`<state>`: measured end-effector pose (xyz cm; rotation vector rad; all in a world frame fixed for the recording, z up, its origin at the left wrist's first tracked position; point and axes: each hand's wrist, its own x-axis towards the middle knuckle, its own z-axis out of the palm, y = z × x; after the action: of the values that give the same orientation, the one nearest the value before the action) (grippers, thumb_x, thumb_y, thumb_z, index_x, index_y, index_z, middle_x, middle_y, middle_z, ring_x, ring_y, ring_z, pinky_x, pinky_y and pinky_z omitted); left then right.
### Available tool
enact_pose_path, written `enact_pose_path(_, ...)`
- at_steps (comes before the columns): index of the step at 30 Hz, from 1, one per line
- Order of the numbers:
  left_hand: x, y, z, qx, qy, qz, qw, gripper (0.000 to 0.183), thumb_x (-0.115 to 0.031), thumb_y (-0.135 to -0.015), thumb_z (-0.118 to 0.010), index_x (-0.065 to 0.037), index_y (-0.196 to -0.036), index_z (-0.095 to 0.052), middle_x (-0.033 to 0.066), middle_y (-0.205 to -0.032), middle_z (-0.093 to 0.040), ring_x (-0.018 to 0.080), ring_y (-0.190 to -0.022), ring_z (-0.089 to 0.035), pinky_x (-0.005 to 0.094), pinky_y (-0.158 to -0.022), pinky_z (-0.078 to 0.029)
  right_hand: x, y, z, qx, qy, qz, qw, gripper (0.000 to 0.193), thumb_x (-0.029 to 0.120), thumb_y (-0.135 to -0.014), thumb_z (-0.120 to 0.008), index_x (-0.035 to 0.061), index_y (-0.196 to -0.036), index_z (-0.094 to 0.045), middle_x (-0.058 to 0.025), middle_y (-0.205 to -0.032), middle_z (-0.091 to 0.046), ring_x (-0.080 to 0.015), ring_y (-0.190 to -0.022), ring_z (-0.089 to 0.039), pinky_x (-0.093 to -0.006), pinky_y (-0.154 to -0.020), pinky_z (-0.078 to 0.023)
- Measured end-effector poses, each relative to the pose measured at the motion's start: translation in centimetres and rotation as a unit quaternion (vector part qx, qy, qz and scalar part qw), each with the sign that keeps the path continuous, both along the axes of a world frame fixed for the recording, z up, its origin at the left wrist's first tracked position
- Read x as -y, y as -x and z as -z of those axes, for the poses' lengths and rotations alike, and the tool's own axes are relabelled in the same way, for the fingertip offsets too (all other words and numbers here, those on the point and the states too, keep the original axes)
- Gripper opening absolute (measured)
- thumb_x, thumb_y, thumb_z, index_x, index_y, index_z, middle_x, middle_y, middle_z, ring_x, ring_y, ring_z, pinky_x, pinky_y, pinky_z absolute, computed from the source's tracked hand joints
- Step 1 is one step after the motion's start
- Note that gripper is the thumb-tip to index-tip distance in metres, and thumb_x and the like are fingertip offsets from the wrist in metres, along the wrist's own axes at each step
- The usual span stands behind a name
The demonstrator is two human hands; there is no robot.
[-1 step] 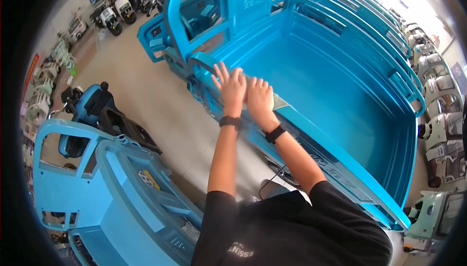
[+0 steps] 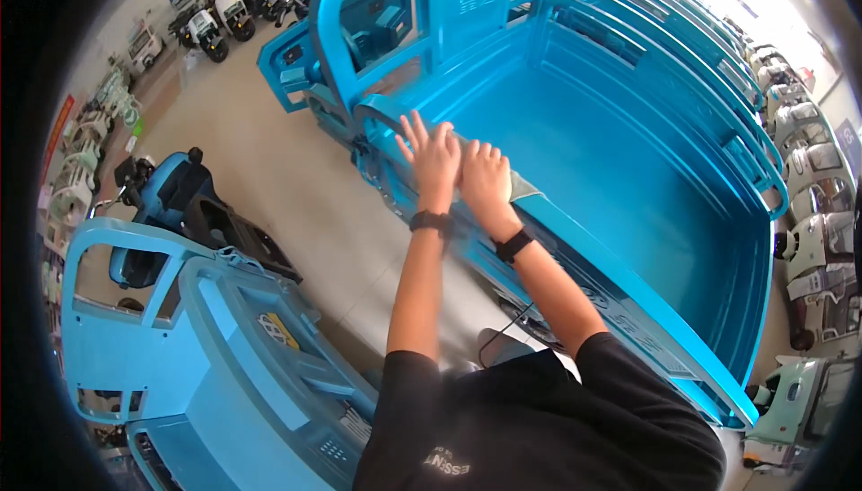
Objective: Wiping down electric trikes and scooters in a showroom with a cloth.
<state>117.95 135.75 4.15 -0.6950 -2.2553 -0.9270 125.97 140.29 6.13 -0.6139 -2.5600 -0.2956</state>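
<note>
A blue cargo bed (image 2: 620, 186) of a three-wheeled vehicle stands in front of me, its side rail running from upper left to lower right. On the top of that rail, near its far end, lies a greyish-green cloth (image 2: 523, 188). My right hand (image 2: 486, 184) is closed over the cloth, fingers curled, pressing it to the rail. Right beside it is my left hand (image 2: 435, 163), palm down at the rail with its fingers spread. Most of the cloth is hidden under my hands. Both wrists wear dark bands.
A lighter blue vehicle cab (image 2: 126, 347) stands close on my left, a blue-and-black vehicle (image 2: 162, 199) beyond it. Tiled floor (image 2: 260, 123) runs between them and the cargo bed. More blue cargo beds are lined up behind; small light-coloured vehicles (image 2: 813, 240) stand along the right.
The whole view has shifted very slightly. Both hands keep the same place on the rail, and the cloth stays under my right hand.
</note>
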Motion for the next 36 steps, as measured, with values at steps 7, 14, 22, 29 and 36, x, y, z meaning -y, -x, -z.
enact_pose_path(7,2.2,6.4,0.8,0.11,-0.014,0.02,0.994,0.024,-0.022,-0.086,-0.04,-0.021,-0.102,-0.058,0.0203,-0.135,-0.029,0.0378,-0.129,-0.014,0.0533,-0.103,-0.004,1.9,7.1,0.5,-0.016,-0.033,-0.015,0.999,0.016,0.02,-0.072,-0.055,0.0081,-0.08,-0.049,-0.0045,-0.075,-0.053,-0.0176,-0.07,-0.053,-0.0274,-0.059,-0.04)
enact_pose_path(14,4.6,12.6,0.9,0.07,-0.033,0.013,0.997,0.025,-0.022,-0.088,-0.04,-0.022,-0.103,-0.06,0.0223,-0.139,-0.018,0.0363,-0.131,-0.006,0.0506,-0.103,-0.001,3.7,13.6,0.7,-0.029,-0.01,-0.005,1.0,0.015,0.02,-0.071,-0.055,0.0089,-0.079,-0.048,-0.0043,-0.074,-0.051,-0.017,-0.069,-0.052,-0.027,-0.06,-0.039)
enact_pose_path(22,8.5,16.3,3.5,0.061,-0.006,0.051,0.997,0.025,-0.019,-0.087,-0.04,-0.014,-0.108,-0.053,0.0198,-0.136,-0.02,0.0384,-0.129,-0.012,0.0549,-0.101,-0.008,5.8,17.7,0.6,0.005,0.028,-0.001,1.0,0.028,0.017,-0.066,-0.06,0.0058,-0.09,-0.049,-0.0051,-0.079,-0.051,-0.0181,-0.076,-0.05,-0.0278,-0.064,-0.04)
enact_pose_path(29,11.4,18.8,6.8,0.049,0.056,0.114,0.991,0.028,-0.013,-0.085,-0.045,-0.014,-0.113,-0.051,0.0209,-0.137,-0.017,0.0385,-0.128,-0.014,0.0508,-0.101,-0.014,6.4,20.8,0.7,0.115,0.004,-0.015,0.993,0.036,0.014,-0.069,-0.057,0.0013,-0.101,-0.049,-0.0067,-0.083,-0.051,-0.0181,-0.078,-0.049,-0.0272,-0.066,-0.039)
enact_pose_path(36,12.3,20.0,7.1,0.086,0.049,0.187,0.977,0.03,-0.007,-0.078,-0.051,-0.008,-0.108,-0.054,0.0233,-0.134,-0.02,0.04,-0.126,-0.017,0.0468,-0.1,-0.018,7.4,23.3,2.1,0.163,-0.074,-0.035,0.983,0.023,0.018,-0.07,-0.053,0.0026,-0.087,-0.057,-0.009,-0.083,-0.054,-0.021,-0.081,-0.051,-0.0301,-0.074,-0.039)
